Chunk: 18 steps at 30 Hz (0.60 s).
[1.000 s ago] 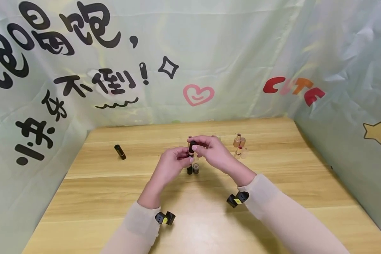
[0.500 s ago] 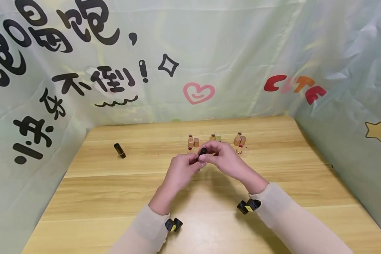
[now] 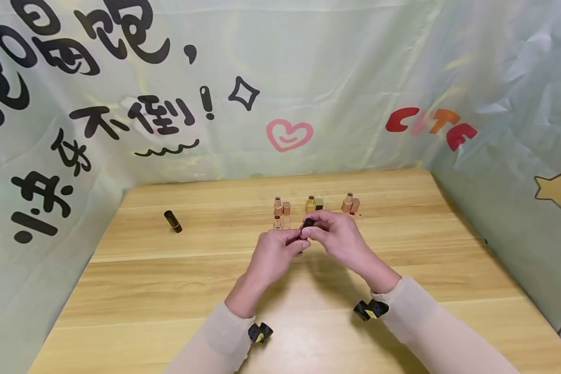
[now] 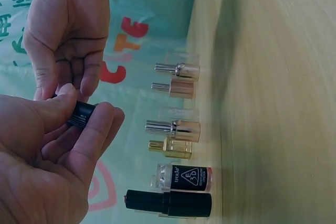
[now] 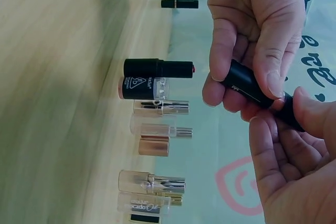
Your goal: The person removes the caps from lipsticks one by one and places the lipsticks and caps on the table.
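Observation:
Both hands hold a black lipstick tube [image 5: 247, 82] above the middle of the table. My left hand [image 3: 276, 254] grips its longer body, while my right hand [image 3: 341, 236] pinches the other black end [image 5: 290, 114]. A narrow pinkish band shows between the two parts in the right wrist view. Below and beside the hands stand an uncapped black lipstick [image 4: 168, 203] and its neighbour, a clear-topped case with a black printed label [image 4: 191, 178]. In the head view the hands hide these two. Whether the held tube's two parts are fully joined, I cannot tell.
Behind the hands stand a rose-gold lipstick [image 3: 278, 206] with its cap [image 3: 286, 208], a gold one [image 3: 310, 204] with a dark cap [image 3: 319, 204], and another rose-gold one [image 3: 347, 202]. A separate black lipstick [image 3: 173, 222] stands upright at the left. Printed cloth [image 3: 346, 93] encloses the table.
Both hands have moved right and slightly toward the person, carrying the black lipstick tube along. The lipsticks at the back left of the hands have come into view.

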Motion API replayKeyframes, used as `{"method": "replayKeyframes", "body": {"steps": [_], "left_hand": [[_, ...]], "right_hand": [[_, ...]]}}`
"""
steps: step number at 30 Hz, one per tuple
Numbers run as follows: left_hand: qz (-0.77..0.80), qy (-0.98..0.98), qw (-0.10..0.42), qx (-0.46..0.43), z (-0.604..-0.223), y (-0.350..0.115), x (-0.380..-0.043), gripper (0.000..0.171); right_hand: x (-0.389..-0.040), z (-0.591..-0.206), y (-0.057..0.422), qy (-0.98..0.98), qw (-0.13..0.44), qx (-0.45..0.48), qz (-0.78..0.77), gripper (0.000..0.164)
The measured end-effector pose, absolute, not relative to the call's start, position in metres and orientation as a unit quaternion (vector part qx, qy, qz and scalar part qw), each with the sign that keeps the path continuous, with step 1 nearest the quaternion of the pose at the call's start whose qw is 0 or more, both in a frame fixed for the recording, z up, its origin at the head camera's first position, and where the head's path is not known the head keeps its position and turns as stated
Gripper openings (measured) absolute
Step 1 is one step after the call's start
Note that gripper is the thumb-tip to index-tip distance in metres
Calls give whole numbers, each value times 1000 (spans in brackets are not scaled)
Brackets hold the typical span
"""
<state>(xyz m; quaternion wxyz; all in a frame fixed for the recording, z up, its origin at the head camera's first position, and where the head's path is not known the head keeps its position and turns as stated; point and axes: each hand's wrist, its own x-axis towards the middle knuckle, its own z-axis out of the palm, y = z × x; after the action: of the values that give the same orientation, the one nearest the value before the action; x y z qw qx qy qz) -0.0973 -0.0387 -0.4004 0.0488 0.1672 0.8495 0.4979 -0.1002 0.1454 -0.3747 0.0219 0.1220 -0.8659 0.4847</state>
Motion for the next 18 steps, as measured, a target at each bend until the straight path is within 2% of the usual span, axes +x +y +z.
{"method": "replayKeyframes", "body": {"steps": [8,18], "left_hand": [[503,847,50,165,-405,-39,-94,21],[491,853,55,169,-409,-34,-91,22]], "right_hand": [[-97,-379,145,-864,12,114,490,13],[-93,-384,146,-876,26,90,472,24]]}}
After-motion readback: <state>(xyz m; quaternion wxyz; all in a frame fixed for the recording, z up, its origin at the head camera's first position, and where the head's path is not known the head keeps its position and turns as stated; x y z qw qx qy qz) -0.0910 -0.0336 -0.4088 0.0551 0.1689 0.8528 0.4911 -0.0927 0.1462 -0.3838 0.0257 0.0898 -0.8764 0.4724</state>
